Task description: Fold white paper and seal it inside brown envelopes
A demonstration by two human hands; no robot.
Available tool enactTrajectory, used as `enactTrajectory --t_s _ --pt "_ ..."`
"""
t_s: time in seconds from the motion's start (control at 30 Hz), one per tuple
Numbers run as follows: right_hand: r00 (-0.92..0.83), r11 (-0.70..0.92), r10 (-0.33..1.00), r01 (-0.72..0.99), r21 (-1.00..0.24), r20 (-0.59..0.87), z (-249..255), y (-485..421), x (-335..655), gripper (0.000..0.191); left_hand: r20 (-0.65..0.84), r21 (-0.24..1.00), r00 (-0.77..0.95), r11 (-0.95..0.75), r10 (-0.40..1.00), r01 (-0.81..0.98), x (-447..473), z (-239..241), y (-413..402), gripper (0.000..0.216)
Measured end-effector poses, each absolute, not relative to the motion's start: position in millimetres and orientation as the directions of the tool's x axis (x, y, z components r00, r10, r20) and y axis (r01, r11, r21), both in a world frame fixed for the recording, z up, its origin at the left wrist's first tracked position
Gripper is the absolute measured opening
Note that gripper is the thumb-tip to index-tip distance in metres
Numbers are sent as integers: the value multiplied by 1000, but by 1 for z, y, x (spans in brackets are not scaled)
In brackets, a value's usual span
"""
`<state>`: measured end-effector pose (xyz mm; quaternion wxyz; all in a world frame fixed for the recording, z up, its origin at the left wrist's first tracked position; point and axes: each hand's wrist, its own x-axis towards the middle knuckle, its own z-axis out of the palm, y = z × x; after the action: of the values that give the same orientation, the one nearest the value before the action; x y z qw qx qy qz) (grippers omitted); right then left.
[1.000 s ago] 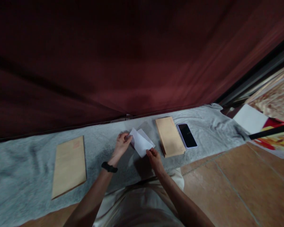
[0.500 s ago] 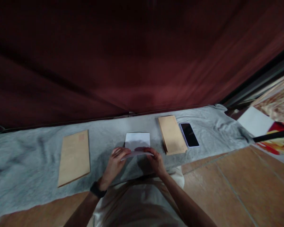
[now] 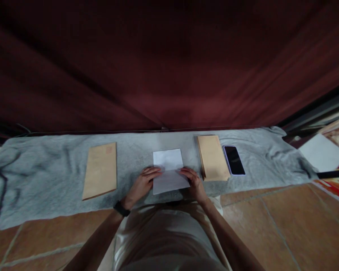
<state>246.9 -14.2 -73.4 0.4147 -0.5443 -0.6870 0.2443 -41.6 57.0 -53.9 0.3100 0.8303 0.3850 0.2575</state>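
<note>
A white sheet of paper (image 3: pixel 170 182) lies before me with a crease across its middle. Its near half slopes toward my body, while the far half rests on the grey cloth. At the left edge, by the crease, my left hand (image 3: pixel 143 184) pinches the sheet with bent fingers; the thumb is mostly hidden. My right hand (image 3: pixel 195 185) grips the right edge at about the same height, fingertips on top of the paper.
Grey cloth (image 3: pixel 135 150) covers the narrow table. A brown envelope (image 3: pixel 100 171) lies left. On the right are a stack of brown envelopes (image 3: pixel 214 158) and a phone (image 3: pixel 234 160). A dark red curtain (image 3: pixel 169 75) hangs behind the table.
The near half of the sheet, raised and seen nearly edge-on before, now slopes down and shows its face. Both hands stay at its sides. The whole view has shifted slightly.
</note>
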Motion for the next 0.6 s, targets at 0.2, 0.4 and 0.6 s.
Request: enactTrajectory --t_s 0.2,0.4,0.6 --pt "-140 333 939 611 -718 316 -73 -15 248 65 218 643 587 -567 780 514 -52 -51 54 56" --pt "-216 347 937 665 -662 274 -75 -24 250 52 209 599 676 -639 706 483 -54 -47 43 60" --pt "-214 343 939 634 -693 269 -68 -16 252 50 196 710 596 -532 779 462 -52 -49 39 45"
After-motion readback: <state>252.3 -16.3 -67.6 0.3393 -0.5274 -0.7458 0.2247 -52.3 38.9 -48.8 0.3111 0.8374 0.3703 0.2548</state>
